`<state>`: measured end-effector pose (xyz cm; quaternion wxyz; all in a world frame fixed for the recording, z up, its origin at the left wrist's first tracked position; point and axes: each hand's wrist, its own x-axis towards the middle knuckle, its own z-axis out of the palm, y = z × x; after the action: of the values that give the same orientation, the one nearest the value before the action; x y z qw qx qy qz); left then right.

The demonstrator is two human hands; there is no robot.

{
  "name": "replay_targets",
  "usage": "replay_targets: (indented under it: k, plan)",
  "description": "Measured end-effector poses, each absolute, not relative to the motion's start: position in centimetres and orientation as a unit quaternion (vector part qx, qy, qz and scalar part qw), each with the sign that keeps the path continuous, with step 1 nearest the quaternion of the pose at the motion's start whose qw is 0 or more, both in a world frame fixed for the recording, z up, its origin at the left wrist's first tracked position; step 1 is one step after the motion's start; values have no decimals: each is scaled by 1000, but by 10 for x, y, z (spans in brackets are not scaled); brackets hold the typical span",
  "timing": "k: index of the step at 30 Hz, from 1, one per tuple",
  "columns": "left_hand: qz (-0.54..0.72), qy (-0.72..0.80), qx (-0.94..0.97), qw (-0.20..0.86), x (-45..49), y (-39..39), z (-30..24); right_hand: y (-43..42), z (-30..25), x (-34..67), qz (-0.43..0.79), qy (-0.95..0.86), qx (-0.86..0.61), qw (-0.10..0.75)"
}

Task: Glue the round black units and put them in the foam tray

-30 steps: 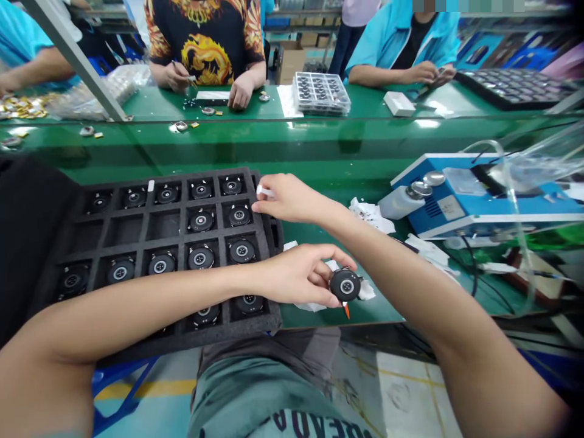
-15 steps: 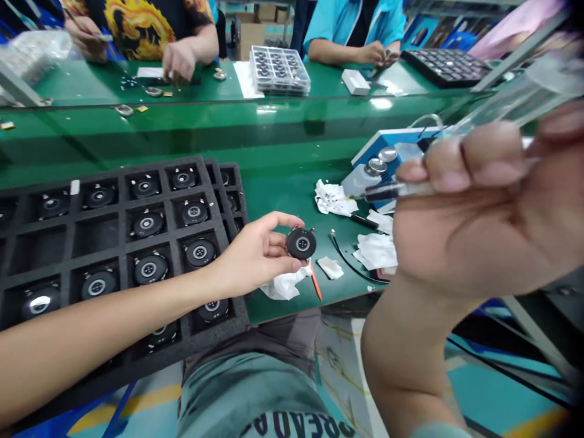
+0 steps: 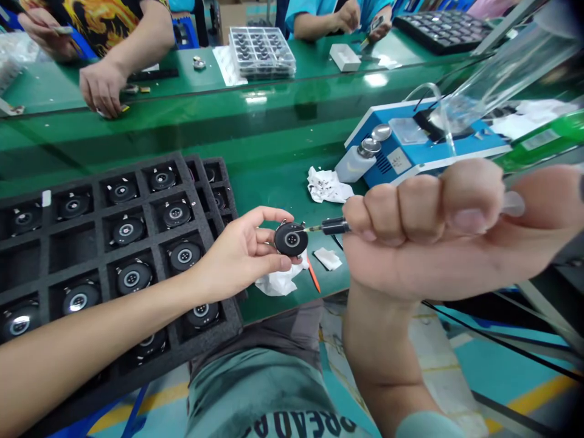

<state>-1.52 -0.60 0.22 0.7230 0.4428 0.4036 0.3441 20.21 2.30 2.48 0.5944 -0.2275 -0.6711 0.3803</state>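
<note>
Between the thumb and fingers of my left hand (image 3: 241, 252) is a round black smartwatch body (image 3: 291, 239), its sensor side facing up toward me. My right hand (image 3: 420, 231) is closed around a slim syringe (image 3: 335, 226) with a dark front end and a thin yellowish tip. That tip reaches the right upper edge of the watch body and seems to touch it. A translucent end of the syringe shows by my right thumb; my fingers hide its middle. Left of my left hand, a black foam tray (image 3: 152, 252) holds several similar watch bodies in its compartments.
Crumpled tissue (image 3: 329, 185), a white pump bottle (image 3: 358, 161) and a blue machine (image 3: 401, 146) stand to the right. An orange stick (image 3: 314, 275) lies near the bench edge. Two people work across the bench by a clear compartment box (image 3: 262, 52).
My right hand has moved left and brought the syringe tip to the watch body. My left hand still holds the watch body. Across the bench, one person's hand has shifted left and nearer.
</note>
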Motion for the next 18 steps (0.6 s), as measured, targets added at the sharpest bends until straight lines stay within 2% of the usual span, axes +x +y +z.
replay_targets:
  k: [7, 18]
  plan:
    - [343, 402, 442, 725, -14, -5, 2, 13, 36, 185, 569, -508, -176, 622]
    - [343, 404, 442, 723, -13, -6, 3, 14, 35, 182, 606, -457, -141, 636]
